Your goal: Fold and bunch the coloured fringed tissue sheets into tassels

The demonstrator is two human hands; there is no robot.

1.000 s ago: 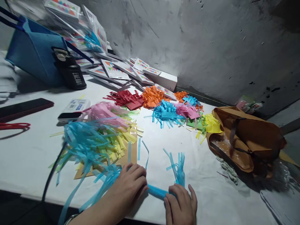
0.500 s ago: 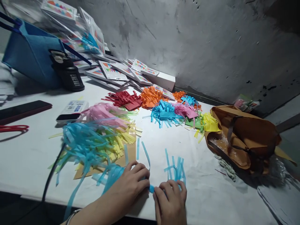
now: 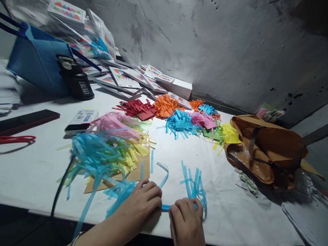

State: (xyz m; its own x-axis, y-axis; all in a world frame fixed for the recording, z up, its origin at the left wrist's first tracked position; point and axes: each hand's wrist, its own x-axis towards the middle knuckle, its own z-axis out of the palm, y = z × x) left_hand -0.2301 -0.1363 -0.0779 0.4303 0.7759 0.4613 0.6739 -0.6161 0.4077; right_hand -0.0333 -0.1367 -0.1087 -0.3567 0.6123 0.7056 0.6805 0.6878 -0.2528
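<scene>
My left hand [image 3: 142, 201] and my right hand [image 3: 186, 218] lie close together at the near edge of the white table [image 3: 33, 171], both curled over one blue fringed paper piece [image 3: 166, 207]. Its middle shows as a thin rolled strip between my fingers. Blue fringe strips [image 3: 194, 182] stick up beyond my right hand, and more blue fringe [image 3: 119, 191] spreads out left of my left hand.
A heap of blue, yellow and pink fringed paper [image 3: 107, 150] lies on brown card to the left. Finished coloured tassels [image 3: 179, 121] sit further back. A brown bag [image 3: 266, 150] is at right; a blue bag [image 3: 38, 58], black bottle [image 3: 77, 77], phone [image 3: 27, 119] at left.
My hands have come closer together, so the blue strip showing between them has grown much shorter. The fringe by my right hand has shifted slightly.
</scene>
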